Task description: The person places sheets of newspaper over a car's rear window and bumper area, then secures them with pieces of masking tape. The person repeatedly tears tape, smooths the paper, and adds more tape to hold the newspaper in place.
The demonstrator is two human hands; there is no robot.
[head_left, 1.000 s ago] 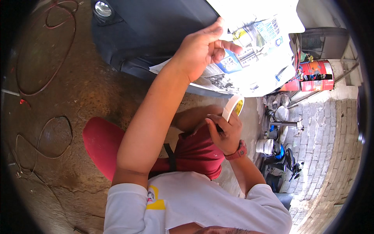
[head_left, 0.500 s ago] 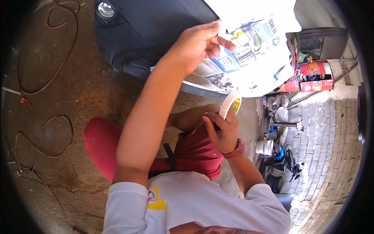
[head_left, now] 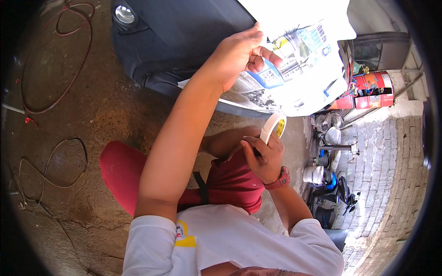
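My left hand [head_left: 239, 57] reaches up to the edge of a printed newspaper sheet [head_left: 299, 85], where the sheet meets a dark grey car bumper [head_left: 184, 37]. Its fingers are apart; the upper one rests at the paper's edge and the others lie over the print. Whether anything thin is under the fingertips is hidden. Lower and to the right, my right hand [head_left: 264, 158] is closed around a roll of pale masking tape [head_left: 271, 129] with yellow inside its ring. The roll stands on edge just below the newspaper's lower border.
A round lamp [head_left: 125, 14] sits in the bumper at the upper left. A reddish hose [head_left: 69, 85] and a thin cable [head_left: 43, 172] loop over the floor. To the right stand red drums [head_left: 374, 89], a white bucket [head_left: 313, 175] and a block wall [head_left: 382, 170].
My right hand and the tape roll have dropped very slightly. My left hand has shifted a little to the right along the newspaper, its fingers still apart.
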